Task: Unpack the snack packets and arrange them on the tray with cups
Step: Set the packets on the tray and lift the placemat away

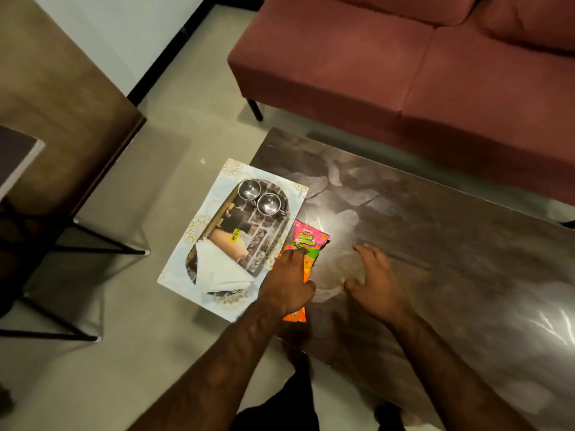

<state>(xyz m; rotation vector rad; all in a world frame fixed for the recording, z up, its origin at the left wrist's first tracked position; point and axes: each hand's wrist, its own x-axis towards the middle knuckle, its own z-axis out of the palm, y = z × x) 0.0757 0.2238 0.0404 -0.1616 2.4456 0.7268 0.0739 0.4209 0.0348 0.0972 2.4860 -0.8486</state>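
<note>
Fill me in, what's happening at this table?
A person is standing at a dark coffee table. The left hand lies on a pink-and-orange snack packet that rests on the table beside the tray; the packet looks unopened. The right hand is spread on the tabletop, holding nothing. The tray overhangs the table's end and carries two steel cups and a folded white napkin. No snacks are on it yet.

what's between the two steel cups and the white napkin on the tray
Between the steel cups and the napkin, the head view shows only bare printed tray, bearing a small yellow sticker.
</note>
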